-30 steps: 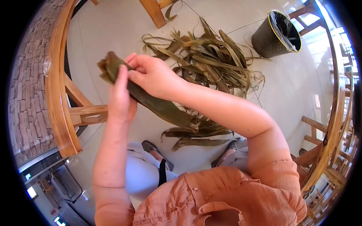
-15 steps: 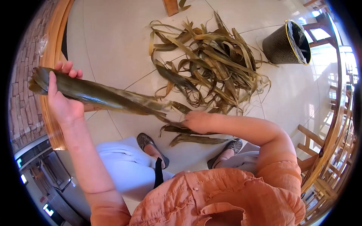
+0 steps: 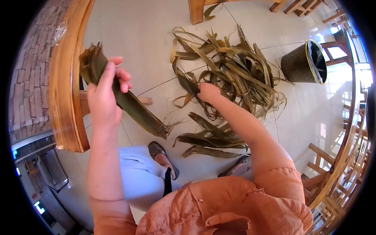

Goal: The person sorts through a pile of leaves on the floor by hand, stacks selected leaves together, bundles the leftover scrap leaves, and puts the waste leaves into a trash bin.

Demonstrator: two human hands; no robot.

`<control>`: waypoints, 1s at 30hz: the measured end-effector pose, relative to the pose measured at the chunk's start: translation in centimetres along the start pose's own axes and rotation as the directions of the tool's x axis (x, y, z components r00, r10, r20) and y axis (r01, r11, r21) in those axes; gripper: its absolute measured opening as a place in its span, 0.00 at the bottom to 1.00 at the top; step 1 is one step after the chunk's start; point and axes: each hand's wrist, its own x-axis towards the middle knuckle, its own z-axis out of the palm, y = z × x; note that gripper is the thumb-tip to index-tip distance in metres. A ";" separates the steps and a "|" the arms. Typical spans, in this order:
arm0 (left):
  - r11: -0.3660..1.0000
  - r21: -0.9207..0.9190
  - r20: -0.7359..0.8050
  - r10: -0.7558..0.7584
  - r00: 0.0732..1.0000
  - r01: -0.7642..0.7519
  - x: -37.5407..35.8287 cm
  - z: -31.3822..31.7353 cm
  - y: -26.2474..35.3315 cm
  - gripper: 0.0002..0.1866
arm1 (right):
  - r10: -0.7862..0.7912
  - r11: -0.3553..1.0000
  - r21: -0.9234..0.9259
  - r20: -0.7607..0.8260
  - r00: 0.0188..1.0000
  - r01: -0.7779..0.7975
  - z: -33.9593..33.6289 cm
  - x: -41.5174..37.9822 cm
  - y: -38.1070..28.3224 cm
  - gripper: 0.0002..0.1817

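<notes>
My left hand (image 3: 107, 92) is wrapped round a bundle of long green-brown leaves (image 3: 137, 111), whose frayed end sticks up past the thumb while the smooth length slants down to the right. At the near-left side of a large tangled leaf pile (image 3: 243, 72) on the floor, my right hand (image 3: 209, 93) has its fingers closed at a dark leaf (image 3: 187, 83); the fingertips are partly hidden. Between the pile and my feet lie a few separate leaves (image 3: 211, 140).
A black bin (image 3: 294, 65) with a yellow rim and plastic liner stands right of the pile. The wooden edge (image 3: 66, 90) of furniture runs along the left. A wooden leg (image 3: 196, 11) is at the top, and wooden stools (image 3: 323, 154) are at the right.
My left hand has moved right with the bundle, which now tilts more steeply. My right hand has left the bundle's tail and the near leaves and reached up to the pile. The view has shifted.
</notes>
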 end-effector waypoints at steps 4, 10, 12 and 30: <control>0.984 0.120 -0.093 -0.121 0.988 0.132 0.7 0.4 -1.4 0.12 | -0.126 0.618 0.765 0.325 0.937 -0.183 -7.0 -1.5 -2.1 0.14; 0.927 0.274 -0.032 -0.258 0.966 0.256 0.7 2.9 -4.0 0.21 | -0.274 0.224 0.975 0.076 0.959 -0.014 -15.8 -6.8 -6.3 0.15; 0.898 0.199 -0.010 -0.398 0.917 0.392 0.6 4.0 -4.1 0.23 | -0.388 0.096 0.995 0.000 0.922 0.040 -17.3 -8.4 -7.3 0.17; 0.929 -0.364 -0.168 -0.134 0.977 0.064 3.1 3.4 -0.8 0.06 | -0.505 0.607 0.738 0.073 0.860 0.293 -18.0 -11.7 -4.8 0.12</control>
